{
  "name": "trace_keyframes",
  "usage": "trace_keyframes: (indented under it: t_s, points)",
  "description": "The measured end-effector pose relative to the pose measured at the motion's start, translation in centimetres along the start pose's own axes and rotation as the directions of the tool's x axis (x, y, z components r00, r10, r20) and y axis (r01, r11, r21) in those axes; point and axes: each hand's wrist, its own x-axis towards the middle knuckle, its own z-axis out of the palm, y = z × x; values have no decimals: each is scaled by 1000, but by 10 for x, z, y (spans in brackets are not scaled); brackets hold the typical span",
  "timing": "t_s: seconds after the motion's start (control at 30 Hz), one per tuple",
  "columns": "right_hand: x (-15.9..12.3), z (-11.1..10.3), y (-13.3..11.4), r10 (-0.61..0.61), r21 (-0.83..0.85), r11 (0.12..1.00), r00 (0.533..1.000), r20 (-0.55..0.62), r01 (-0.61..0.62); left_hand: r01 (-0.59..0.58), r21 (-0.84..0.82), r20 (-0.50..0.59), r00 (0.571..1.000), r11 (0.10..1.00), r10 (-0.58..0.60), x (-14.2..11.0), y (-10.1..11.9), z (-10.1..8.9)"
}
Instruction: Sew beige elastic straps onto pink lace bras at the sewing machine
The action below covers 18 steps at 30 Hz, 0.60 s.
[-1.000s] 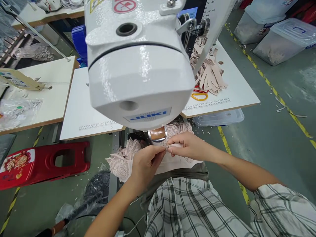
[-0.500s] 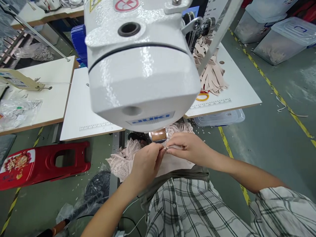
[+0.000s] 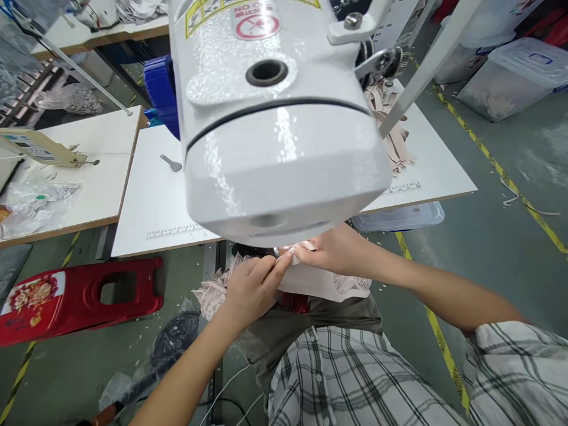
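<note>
Pale pink lace fabric (image 3: pixel 310 280) drapes over the lap, below the head of a white sewing machine (image 3: pixel 284 171). My left hand (image 3: pixel 255 287) pinches the fabric's edge between thumb and fingertips. Close beside it, my right hand (image 3: pixel 335 251) grips the same edge, its fingertips partly tucked under the machine head. The two hands almost meet at the fold. A bunched part of the lace hangs to the left of my left hand. The machine head hides the needle area.
White table panels (image 3: pixel 164 195) with printed rulers flank the machine. Pink fabric strips (image 3: pixel 397 142) lie at the right behind a metal post. A red stool (image 3: pixel 84 296) lies at the left. Clear plastic boxes (image 3: pixel 515 77) stand on the floor at the right.
The view has shifted, so the machine head appears farther right and lower. Both hands have brought the fabric edge up closer under the head, and the cloth now lies flatter toward the right.
</note>
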Motion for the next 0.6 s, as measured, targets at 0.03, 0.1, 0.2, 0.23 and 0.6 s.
trace_keyframes:
  t_s: [0.03,0.1,0.2,0.23,0.6]
  points:
    - [-1,0,0,1,-7,1000,1000,9,-1,-19,23,14,1000,1000,19,1,-1,0]
    - [-3,4,2,11,-33,999,1000,7,-11,-21,63,53,998,998,18,4,2,-2]
    - [-13,18,9,-27,-108,994,991,-128,13,64,108,136,988,992,-79,11,14,-7]
    - [-17,25,12,-65,-151,988,978,-198,35,101,113,163,979,989,-118,14,18,-10]
    - [-38,67,25,-99,-51,995,868,-486,85,-89,-118,245,963,989,116,9,-21,-6]
